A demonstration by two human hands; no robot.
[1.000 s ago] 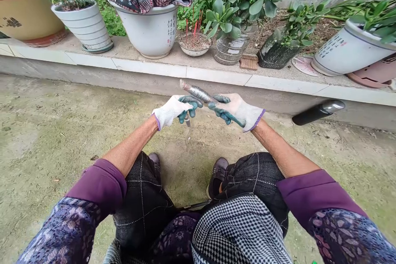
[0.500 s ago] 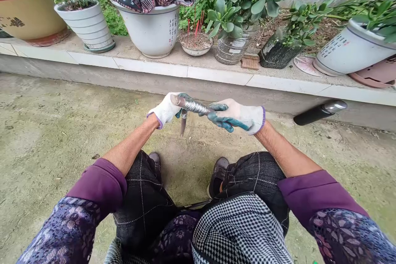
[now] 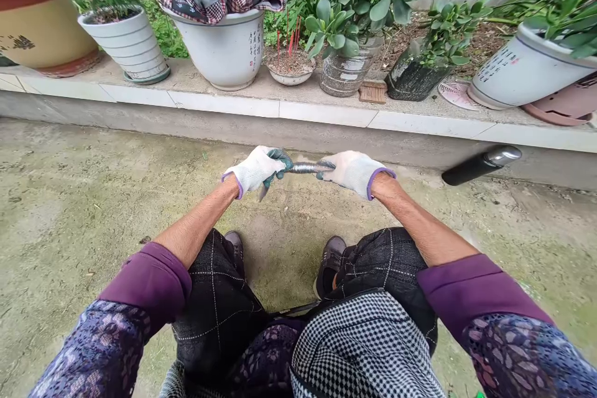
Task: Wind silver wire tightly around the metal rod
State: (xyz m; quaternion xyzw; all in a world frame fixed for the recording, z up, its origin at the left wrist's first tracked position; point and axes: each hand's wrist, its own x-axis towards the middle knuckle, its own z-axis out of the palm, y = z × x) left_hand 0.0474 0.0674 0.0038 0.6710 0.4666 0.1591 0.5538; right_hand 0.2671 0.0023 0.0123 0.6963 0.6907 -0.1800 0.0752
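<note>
Both my hands wear white gloves with green palms and are held out above my knees. My left hand [image 3: 255,169] is closed around one end of a short rod wrapped in silvery wire [image 3: 305,168]. A thin dark piece sticks down below the left fingers. My right hand [image 3: 353,171] grips the other end of the rod, fingers curled over it. The rod lies level between the two hands.
A low concrete ledge [image 3: 280,109] runs across ahead, carrying several plant pots, a big white pot [image 3: 228,50] with cloth draped on it, and a small wooden brush [image 3: 372,92]. A dark cylindrical flask [image 3: 480,165] lies at the ledge's foot on the right. Bare ground lies around my shoes.
The rod has swung from pointing up and left to lying level. My right hand has turned palm down over its end. Both hands have dropped slightly.
</note>
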